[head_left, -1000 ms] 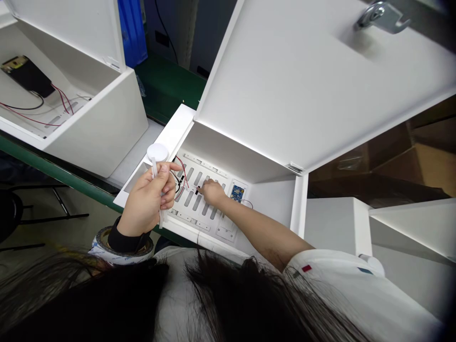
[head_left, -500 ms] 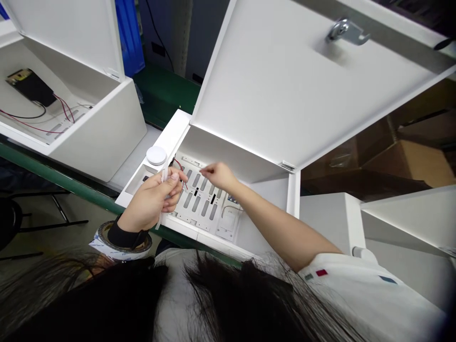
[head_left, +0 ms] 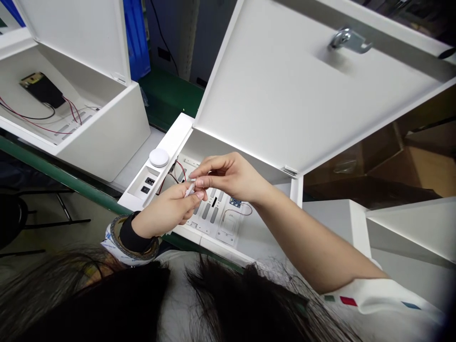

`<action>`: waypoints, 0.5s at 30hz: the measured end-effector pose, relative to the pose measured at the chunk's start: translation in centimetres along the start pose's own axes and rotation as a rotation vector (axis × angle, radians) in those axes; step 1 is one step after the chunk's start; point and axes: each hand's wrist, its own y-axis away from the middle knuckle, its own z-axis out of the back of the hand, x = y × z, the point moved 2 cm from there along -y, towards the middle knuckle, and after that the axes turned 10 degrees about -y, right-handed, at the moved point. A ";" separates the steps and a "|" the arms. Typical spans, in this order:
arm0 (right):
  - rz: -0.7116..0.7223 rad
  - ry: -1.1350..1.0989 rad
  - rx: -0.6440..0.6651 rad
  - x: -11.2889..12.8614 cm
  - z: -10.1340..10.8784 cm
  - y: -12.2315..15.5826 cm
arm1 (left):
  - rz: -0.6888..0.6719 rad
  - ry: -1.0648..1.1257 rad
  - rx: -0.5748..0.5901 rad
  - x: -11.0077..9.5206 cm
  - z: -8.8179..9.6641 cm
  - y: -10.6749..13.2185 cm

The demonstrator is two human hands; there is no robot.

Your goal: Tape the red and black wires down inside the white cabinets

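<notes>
My left hand (head_left: 174, 206) is closed on a thin white strip (head_left: 190, 188), which looks like tape. From the right, my right hand (head_left: 235, 178) meets it, thumb and forefinger pinched at the upper end of the strip. Both hands are above an open white metal box (head_left: 263, 237). Inside it lie a slotted white plate (head_left: 205, 210), a small blue circuit board (head_left: 235, 202) and red and black wires (head_left: 181, 167). A roll of tape (head_left: 116, 232) hangs around my left wrist beside a black band.
The raised lid (head_left: 278, 90) with a metal lock (head_left: 351, 40) stands behind my hands. Another open box (head_left: 103, 128) with a black power unit (head_left: 42, 89) is at left. A round white disc (head_left: 158, 157) sits on the near box's rim. Cardboard boxes (head_left: 409, 166) are at right.
My right hand has moved left and toward me to the strip in my left hand. My left hand has moved slightly right, and the strip is now mostly hidden by fingers.
</notes>
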 end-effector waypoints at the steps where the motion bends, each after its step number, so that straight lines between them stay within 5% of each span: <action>1: -0.013 -0.012 -0.006 0.0 0.0 0.1 | 0.005 0.000 0.009 0.0 0.0 0.0; 7: 0.011 -0.001 -0.190 0.1 1.5 0.7 | -0.062 0.098 -0.174 -0.2 0.8 0.3; 15: -0.126 0.289 -0.127 -0.3 1.3 0.5 | -0.089 -0.014 -0.430 0.4 1.2 0.4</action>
